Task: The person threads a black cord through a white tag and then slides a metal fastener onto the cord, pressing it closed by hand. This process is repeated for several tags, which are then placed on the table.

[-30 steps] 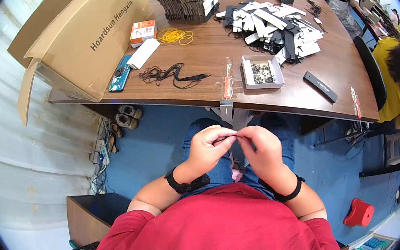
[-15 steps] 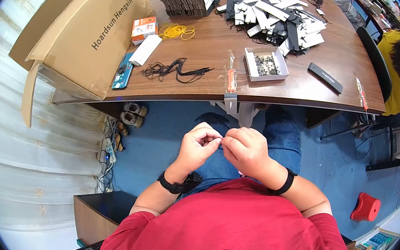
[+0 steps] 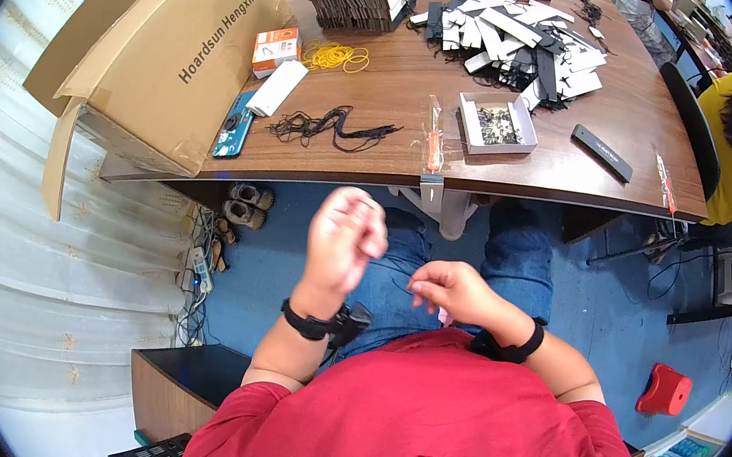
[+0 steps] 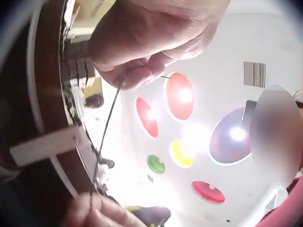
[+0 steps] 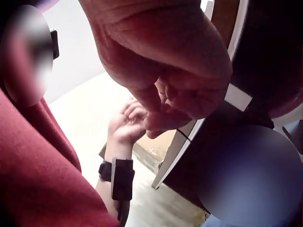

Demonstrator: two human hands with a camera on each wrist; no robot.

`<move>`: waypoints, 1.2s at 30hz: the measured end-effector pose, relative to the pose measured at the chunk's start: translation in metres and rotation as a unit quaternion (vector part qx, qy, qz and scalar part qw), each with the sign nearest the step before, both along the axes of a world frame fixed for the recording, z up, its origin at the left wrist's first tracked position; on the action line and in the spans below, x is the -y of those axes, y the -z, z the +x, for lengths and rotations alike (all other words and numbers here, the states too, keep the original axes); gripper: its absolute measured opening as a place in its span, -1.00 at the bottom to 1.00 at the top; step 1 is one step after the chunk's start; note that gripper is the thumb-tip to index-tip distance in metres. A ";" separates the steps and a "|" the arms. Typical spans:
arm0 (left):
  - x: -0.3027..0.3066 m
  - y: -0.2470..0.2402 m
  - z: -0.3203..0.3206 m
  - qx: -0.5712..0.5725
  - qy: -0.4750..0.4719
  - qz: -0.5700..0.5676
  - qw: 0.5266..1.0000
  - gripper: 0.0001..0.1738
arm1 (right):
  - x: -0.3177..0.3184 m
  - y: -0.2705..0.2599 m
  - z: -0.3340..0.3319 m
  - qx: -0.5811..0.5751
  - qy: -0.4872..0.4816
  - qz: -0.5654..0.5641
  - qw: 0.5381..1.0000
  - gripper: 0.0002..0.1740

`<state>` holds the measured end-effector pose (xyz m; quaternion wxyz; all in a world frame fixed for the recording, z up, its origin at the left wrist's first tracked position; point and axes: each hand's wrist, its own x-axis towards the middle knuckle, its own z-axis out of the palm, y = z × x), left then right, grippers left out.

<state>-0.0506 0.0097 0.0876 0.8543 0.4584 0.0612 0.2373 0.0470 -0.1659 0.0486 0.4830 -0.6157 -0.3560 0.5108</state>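
Raised above the thighs, the left hand (image 3: 342,239) curls its fingers round one end of a thin dark cord. Lower and to its right, the right hand (image 3: 458,293) pinches the cord between thumb and fingertips. In the left wrist view the cord (image 4: 110,116) runs taut from the left hand (image 4: 156,38) down to the right hand's blurred fingers (image 4: 102,210). A short dark cord end (image 5: 183,135) shows beside the right hand (image 5: 165,66) in the right wrist view, with the left hand (image 5: 125,125) behind.
On the table (image 3: 374,157) lie black cords (image 3: 337,128), a white box of small parts (image 3: 497,126), a black bar (image 3: 602,153) and a pile of black and white pieces (image 3: 522,48). A large carton (image 3: 178,54) stands left; a red stool (image 3: 665,391) is right.
The hands were together at the fingertips and are now apart. The left hand has risen towards the table; the right has moved slightly down, with cord between them.
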 end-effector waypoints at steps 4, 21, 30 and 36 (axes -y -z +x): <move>-0.053 -0.007 -0.018 0.035 -0.139 -0.019 0.989 -0.90 | 0.020 0.016 0.022 -0.062 0.054 0.022 0.996 -0.87; 0.013 0.028 0.011 -0.105 -0.082 0.175 0.976 -0.87 | 0.020 -0.034 0.027 0.360 0.106 0.142 0.916 -0.44; 0.049 0.036 0.028 -0.025 -0.030 0.223 0.974 -0.92 | 0.006 -0.045 0.024 0.355 0.179 0.131 0.908 -0.55; 0.049 0.034 0.024 -0.028 -0.028 0.226 0.973 -0.93 | 0.007 -0.035 0.025 0.366 0.225 0.165 0.888 -0.87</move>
